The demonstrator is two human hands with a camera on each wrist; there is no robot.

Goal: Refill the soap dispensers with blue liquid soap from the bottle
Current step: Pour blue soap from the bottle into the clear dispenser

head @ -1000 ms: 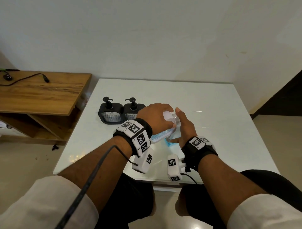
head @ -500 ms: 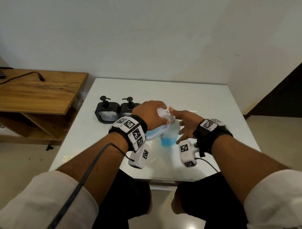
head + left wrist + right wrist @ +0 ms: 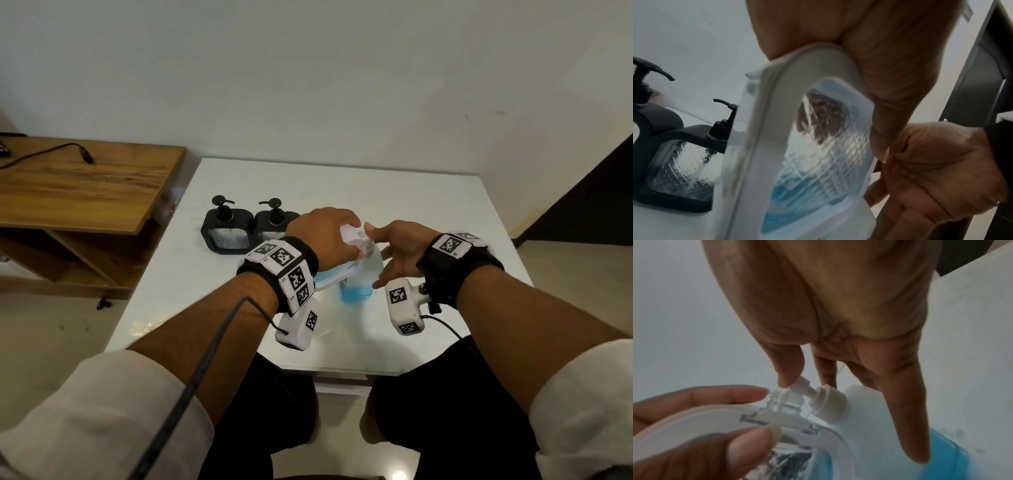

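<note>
- Blue soap is seen low down inside a white dispenser (image 3: 334, 277), which is held tipped over the white table (image 3: 342, 185).
- The white dispenser is gripped near its top by the left hand (image 3: 325, 236), with the fingers and thumb curled round its white frame.
- A clear screw neck (image 3: 785, 398) is seen at the top of the white dispenser, with no pump in it.
- A clear bottle (image 3: 359, 274) with blue soap in its bottom part is stood on the table, just beside the white dispenser and touching it.
- A white pump cap (image 3: 826, 404) is seen at the bottle's top, right next to the open neck.
- The right hand (image 3: 400, 250) is held loose beside the bottle, with straight fingers (image 3: 902, 415) spread out; its thumb tip is right at the pump, but nothing is gripped.
- Two black dispensers (image 3: 227, 229) (image 3: 274, 224) with black pumps are stood side by side, further back on the table's left side.
- A wooden shelf (image 3: 78, 185) with a black cable (image 3: 51, 150) on it is seen to the left of the table.
</note>
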